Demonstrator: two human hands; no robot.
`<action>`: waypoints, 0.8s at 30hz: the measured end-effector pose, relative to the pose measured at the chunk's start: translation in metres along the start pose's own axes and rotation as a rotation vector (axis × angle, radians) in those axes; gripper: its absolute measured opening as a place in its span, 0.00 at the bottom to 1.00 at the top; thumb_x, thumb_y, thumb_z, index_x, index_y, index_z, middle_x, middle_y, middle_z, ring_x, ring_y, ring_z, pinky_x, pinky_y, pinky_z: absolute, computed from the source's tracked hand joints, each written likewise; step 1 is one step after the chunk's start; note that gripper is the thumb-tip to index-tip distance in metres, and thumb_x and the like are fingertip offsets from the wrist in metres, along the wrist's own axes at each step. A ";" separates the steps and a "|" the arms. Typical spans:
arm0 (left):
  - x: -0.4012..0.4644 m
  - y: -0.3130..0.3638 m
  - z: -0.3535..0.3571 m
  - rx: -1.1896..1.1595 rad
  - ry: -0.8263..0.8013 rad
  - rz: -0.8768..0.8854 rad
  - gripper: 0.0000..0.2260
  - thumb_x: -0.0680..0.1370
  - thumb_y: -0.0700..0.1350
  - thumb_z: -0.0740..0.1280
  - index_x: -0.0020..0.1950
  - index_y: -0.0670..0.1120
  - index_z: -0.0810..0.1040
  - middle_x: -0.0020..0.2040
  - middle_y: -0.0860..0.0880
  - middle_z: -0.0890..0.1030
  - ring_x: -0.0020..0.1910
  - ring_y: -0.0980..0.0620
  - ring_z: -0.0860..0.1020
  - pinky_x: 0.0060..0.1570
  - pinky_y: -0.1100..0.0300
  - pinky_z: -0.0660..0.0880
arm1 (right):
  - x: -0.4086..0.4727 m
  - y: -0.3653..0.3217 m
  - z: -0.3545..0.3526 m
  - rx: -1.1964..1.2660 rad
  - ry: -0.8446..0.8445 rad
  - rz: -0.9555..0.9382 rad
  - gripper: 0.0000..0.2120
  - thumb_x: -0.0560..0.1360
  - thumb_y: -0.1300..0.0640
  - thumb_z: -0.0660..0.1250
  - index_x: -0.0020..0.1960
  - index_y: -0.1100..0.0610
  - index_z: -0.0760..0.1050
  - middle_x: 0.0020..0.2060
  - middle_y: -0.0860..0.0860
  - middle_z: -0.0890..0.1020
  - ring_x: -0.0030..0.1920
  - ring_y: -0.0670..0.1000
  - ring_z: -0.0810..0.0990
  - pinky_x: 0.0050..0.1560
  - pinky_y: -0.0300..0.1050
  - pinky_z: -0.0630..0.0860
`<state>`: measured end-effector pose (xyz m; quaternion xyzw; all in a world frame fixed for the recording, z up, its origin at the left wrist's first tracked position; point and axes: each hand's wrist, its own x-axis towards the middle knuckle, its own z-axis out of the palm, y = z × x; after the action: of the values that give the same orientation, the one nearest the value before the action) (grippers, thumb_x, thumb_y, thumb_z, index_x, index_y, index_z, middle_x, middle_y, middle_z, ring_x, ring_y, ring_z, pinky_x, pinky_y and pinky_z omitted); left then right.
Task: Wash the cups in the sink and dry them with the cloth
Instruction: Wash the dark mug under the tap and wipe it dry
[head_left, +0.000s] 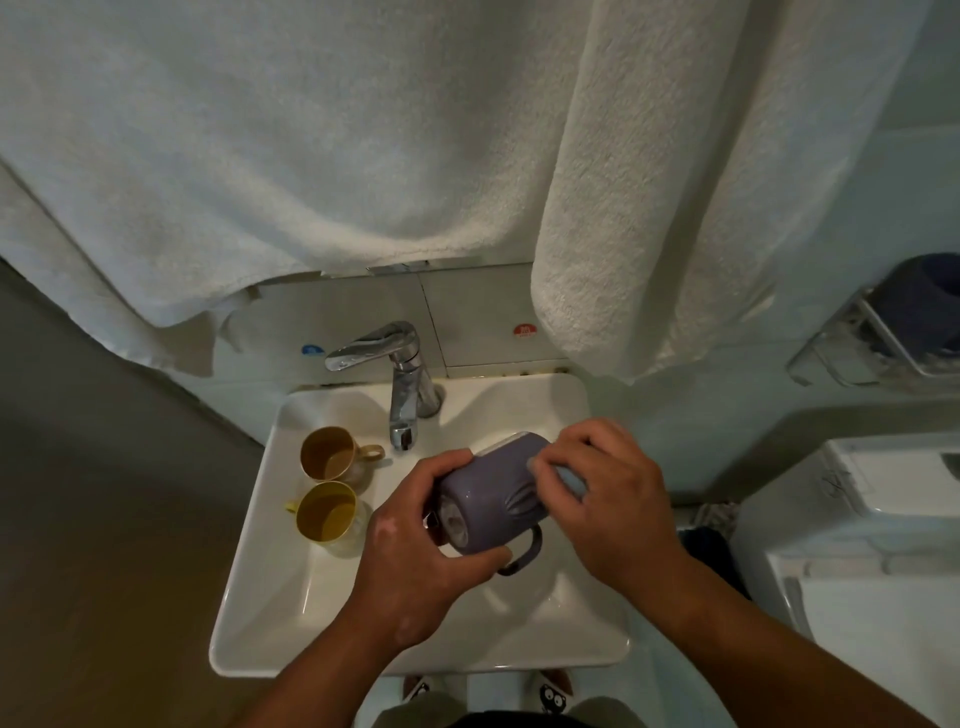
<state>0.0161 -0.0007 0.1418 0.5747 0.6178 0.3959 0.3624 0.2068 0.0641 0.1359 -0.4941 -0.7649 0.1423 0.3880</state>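
I held the purple mug (491, 499) on its side above the basin of the white sink (270, 587), its base turned toward me and its handle hanging at the lower edge. My left hand (421, 551) had the near end of it in a curled grip, fingers over the top and thumb under the body by the handle. My right hand (613, 499) lay on the far side of the mug, its fingers bent against the wall and pressing a small pale blue thing (569, 478) to it; I could not tell whether that was a sponge or a bit of cloth.

Inside the sink, against its left side, stood two more cups, upright and just beside one another: a tan cup (330, 453) farther from me, handle pointing right toward the tap, and a yellow cup (326, 512) nearer, handle pointing left. Both showed some liquid in the bottom. The chrome tap (402, 379) rose from the back rim, its spout ending above the basin between the tan cup and the mug.

White towels (260, 156) hung over the wall behind the sink, one broad sheet on the left and a thick fold (649, 208) on the right.
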 end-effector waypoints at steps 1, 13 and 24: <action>-0.001 0.000 0.000 -0.009 0.004 -0.002 0.40 0.61 0.41 0.85 0.67 0.60 0.72 0.61 0.70 0.75 0.60 0.62 0.78 0.49 0.63 0.81 | 0.000 0.002 -0.001 0.008 0.010 0.002 0.05 0.74 0.55 0.69 0.43 0.56 0.82 0.43 0.48 0.78 0.44 0.43 0.72 0.47 0.24 0.65; 0.001 -0.003 -0.002 0.033 0.029 0.023 0.41 0.61 0.42 0.85 0.67 0.63 0.70 0.62 0.73 0.74 0.62 0.64 0.76 0.48 0.68 0.79 | -0.004 0.000 0.000 0.056 -0.053 0.130 0.08 0.75 0.52 0.67 0.46 0.55 0.82 0.45 0.48 0.77 0.44 0.45 0.76 0.45 0.22 0.67; 0.007 -0.009 0.000 -0.020 -0.046 -0.066 0.38 0.61 0.44 0.85 0.66 0.64 0.73 0.59 0.66 0.77 0.57 0.59 0.80 0.48 0.59 0.83 | 0.019 0.017 -0.008 0.326 0.074 0.495 0.06 0.78 0.52 0.70 0.45 0.42 0.77 0.45 0.41 0.81 0.48 0.44 0.81 0.48 0.30 0.74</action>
<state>0.0119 0.0065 0.1332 0.5595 0.6237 0.3766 0.3952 0.2202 0.0873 0.1395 -0.6016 -0.5734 0.3355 0.4435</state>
